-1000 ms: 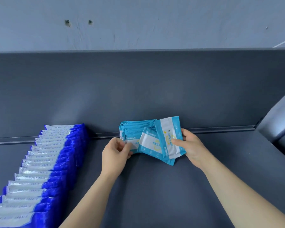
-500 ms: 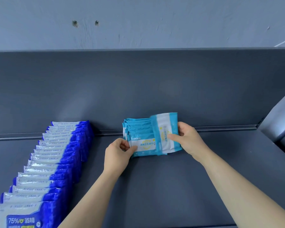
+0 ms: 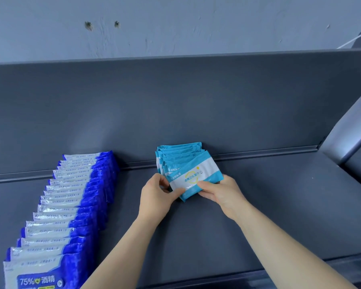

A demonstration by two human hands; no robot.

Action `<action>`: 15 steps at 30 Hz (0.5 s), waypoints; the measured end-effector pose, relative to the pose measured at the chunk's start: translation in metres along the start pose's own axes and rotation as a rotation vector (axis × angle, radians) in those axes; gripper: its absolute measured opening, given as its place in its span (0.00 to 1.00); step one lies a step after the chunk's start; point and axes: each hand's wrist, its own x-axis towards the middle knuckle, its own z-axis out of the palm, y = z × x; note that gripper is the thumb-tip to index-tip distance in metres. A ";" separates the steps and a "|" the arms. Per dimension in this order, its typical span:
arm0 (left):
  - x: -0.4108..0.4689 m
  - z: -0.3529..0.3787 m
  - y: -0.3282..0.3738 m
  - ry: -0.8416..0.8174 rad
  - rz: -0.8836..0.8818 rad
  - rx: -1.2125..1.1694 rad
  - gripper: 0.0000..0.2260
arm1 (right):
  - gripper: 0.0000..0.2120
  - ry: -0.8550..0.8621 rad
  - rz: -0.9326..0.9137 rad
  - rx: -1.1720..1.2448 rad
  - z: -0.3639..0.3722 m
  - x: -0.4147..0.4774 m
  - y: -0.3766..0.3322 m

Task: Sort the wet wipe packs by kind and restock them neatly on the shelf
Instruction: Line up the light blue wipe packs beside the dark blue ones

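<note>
Head view looks down on a short row of light-blue wipe packs point(image 3: 178, 155) standing on edge at the middle of the dark grey shelf point(image 3: 279, 205), their far end touching the back panel point(image 3: 175, 101). The row runs from far to near, each pack's long axis lying left to right. The front pack point(image 3: 194, 177) is at the near end, its printed white band and yellow ring facing the camera; it is tilted, with its right end raised toward the far right and its lower left corner dipping near, so its long axis slants rather than matching the packs behind it.

The left hand point(image 3: 156, 197) holds the near left corner of the row, thumb on the front pack's face and fingers curled against the left edges. The right hand point(image 3: 221, 190) grips the front pack's lower right part, thumb laid across its face, fingers tucked beneath and closed on it.

Well to the left, a long row of dark-blue wipe packs point(image 3: 71, 205) runs from the back panel toward the near left corner, overlapping like shingles, the nearest one showing "75%" on its label. A rough grey wall point(image 3: 175, 24) rises behind the shelf
</note>
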 end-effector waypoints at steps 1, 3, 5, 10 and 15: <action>0.001 0.000 -0.001 0.018 0.008 0.014 0.16 | 0.16 0.045 -0.024 -0.125 0.001 -0.001 0.001; 0.003 -0.002 -0.001 0.041 0.013 0.007 0.14 | 0.15 0.182 -0.116 -0.418 -0.001 -0.002 -0.001; 0.005 -0.003 -0.003 0.050 0.023 -0.004 0.13 | 0.14 0.290 -0.217 -0.671 -0.007 -0.002 -0.003; 0.000 0.000 -0.010 0.098 0.040 0.032 0.22 | 0.27 0.221 -0.265 -0.808 -0.008 0.003 0.002; 0.002 -0.002 -0.008 -0.091 0.135 0.030 0.24 | 0.29 0.097 -0.292 -0.855 0.004 0.009 0.002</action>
